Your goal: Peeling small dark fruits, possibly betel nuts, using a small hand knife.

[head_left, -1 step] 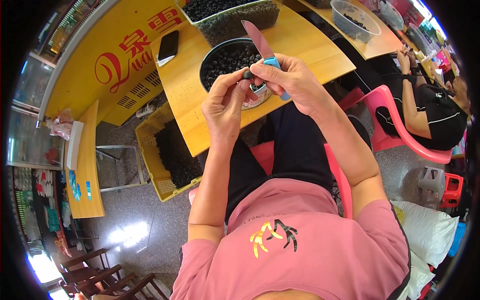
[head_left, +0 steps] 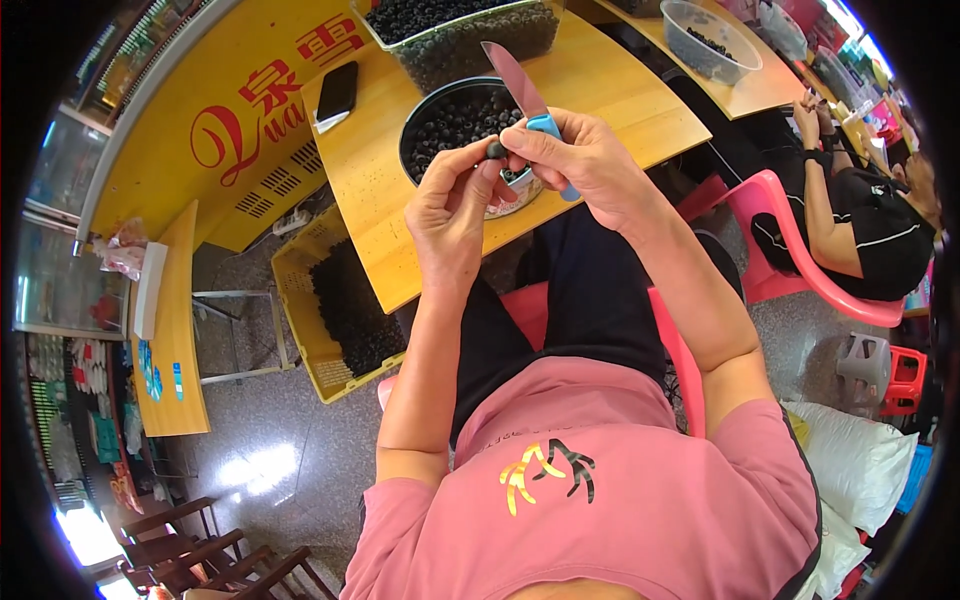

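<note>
My left hand (head_left: 455, 205) pinches a small dark round fruit (head_left: 496, 150) at its fingertips. My right hand (head_left: 590, 160) grips a knife by its blue handle, and the reddish blade (head_left: 512, 75) points up and away. Its thumb rests against the fruit. Both hands hover over the near edge of a wooden table (head_left: 610, 90), just in front of a round metal bowl (head_left: 420, 110) full of the same dark fruits. Part of the bowl's rim is hidden behind my fingers.
A clear tub of dark fruits (head_left: 470, 35) stands behind the bowl, with a black phone (head_left: 337, 92) to its left. A yellow crate (head_left: 300, 300) of dark fruits sits on the floor. A person in black (head_left: 860, 225) sits on a pink chair (head_left: 800, 270) at the right.
</note>
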Demonstrator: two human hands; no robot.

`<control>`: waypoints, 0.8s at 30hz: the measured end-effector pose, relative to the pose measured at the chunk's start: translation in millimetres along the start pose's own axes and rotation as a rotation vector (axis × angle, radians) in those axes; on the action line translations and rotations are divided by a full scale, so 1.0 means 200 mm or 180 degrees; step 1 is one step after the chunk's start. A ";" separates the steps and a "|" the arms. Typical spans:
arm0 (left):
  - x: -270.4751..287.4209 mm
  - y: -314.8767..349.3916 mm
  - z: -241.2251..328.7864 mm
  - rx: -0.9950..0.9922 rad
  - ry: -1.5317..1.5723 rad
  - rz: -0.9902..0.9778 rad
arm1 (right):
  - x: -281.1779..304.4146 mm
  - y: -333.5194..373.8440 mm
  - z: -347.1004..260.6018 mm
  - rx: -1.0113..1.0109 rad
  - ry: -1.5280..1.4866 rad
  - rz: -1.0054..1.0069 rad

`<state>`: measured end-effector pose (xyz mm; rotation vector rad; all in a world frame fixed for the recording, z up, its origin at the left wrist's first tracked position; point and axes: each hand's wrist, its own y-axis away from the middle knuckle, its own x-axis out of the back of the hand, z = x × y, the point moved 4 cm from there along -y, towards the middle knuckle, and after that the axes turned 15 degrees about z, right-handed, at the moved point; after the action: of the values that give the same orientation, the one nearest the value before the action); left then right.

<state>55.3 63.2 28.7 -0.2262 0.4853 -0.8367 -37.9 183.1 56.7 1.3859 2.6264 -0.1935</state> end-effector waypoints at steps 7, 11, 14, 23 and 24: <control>-0.02 0.05 0.02 0.0195 0.0026 0.0025 | 0.00 0.04 -0.02 0.0094 0.0108 -0.0017; 0.00 0.05 -0.01 0.0284 0.0002 0.0071 | 0.02 0.02 0.02 0.0556 0.0439 -0.0012; -0.01 0.05 0.00 0.0236 -0.0080 0.0069 | 0.03 0.02 0.01 0.0770 0.0693 -0.0035; -0.06 0.06 0.04 -0.0431 -0.0500 0.0001 | 0.02 0.07 -0.03 0.0441 0.0271 0.0077; -0.06 0.06 0.05 -0.0451 -0.0531 0.0014 | 0.03 0.07 -0.02 0.0431 0.0205 0.0112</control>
<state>60.3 80.5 37.0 -0.4218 0.3883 -0.7724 -30.2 195.3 58.5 1.5034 2.6832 -0.3331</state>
